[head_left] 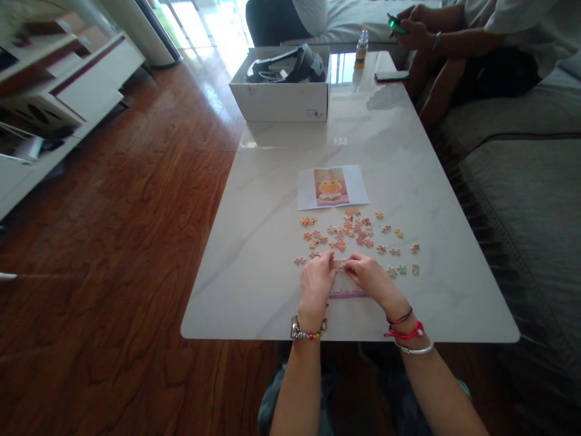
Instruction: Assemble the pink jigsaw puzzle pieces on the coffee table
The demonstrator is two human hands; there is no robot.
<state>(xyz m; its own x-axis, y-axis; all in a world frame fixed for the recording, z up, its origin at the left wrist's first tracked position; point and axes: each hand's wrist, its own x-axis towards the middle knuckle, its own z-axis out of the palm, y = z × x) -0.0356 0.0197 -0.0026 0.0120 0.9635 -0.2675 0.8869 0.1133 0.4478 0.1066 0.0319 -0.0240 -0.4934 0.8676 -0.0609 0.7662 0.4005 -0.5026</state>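
Observation:
Jigsaw puzzle pieces [358, 229] in orange, pink and white lie scattered on the white marbled table, just beyond my hands. My left hand [318, 281] is closed, its fingertips pinched at the left end of a small joined row of puzzle pieces [338, 264]. At the right end of that row, my right hand [370, 278] is also closed, with thumb and finger together on a piece. Both hands' fingers partly hide the row. A purple strip of joined pieces [348, 295] lies flat between my wrists. Behind the loose pieces rests a creased reference picture [331, 186].
A white box [284, 103] holding a dark headset-like device [290, 65] stands at the table's far left. Farther right are a bottle [361, 48] and a phone [392, 76]. Another person [476, 48] sits on the sofa at the right, holding a lit device.

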